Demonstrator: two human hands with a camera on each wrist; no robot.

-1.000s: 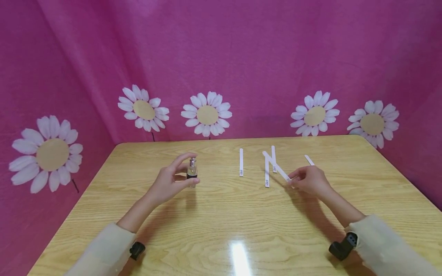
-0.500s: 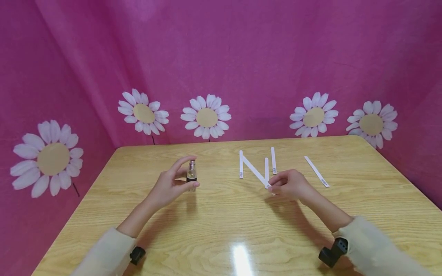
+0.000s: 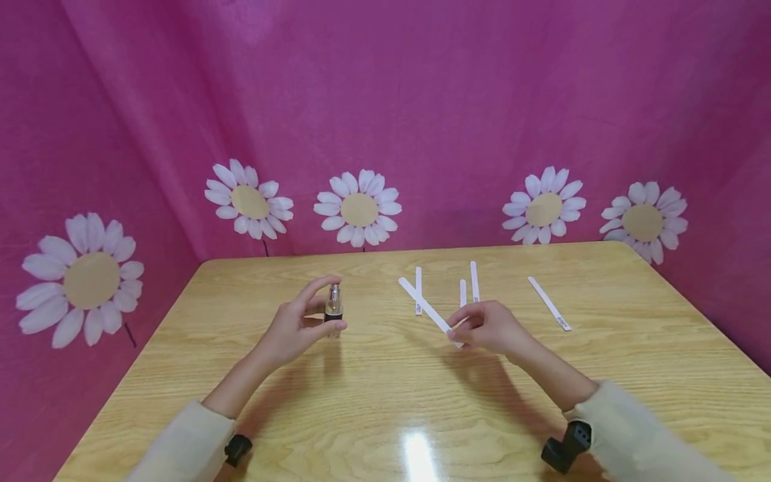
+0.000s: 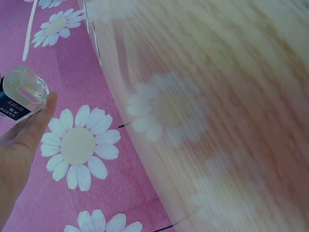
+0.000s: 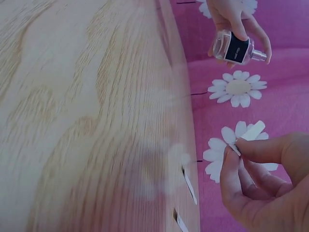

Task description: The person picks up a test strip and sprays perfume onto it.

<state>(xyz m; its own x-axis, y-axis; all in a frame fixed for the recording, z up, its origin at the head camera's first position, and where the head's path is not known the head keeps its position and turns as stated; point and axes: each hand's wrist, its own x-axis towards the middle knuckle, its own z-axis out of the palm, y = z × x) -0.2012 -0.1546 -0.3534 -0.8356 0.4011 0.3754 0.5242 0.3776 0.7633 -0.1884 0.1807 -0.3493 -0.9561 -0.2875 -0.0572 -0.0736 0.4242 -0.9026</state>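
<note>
Keep your left hand (image 3: 295,328) fingers tight around the little bottle (image 3: 334,304), and pinch the paper strip (image 3: 424,305) firmly with your right hand (image 3: 490,328), holding its tip near the nozzle.

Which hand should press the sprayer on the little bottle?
Probably the left hand: it already holds the bottle, forefinger arched over the sprayer. The right hand is busy pinching a paper strip.

Head camera above, facing forward-down over table (image 3: 385,395); wrist cameras close, low across tabletop; all three share spray bottle (image 3: 334,306).
</note>
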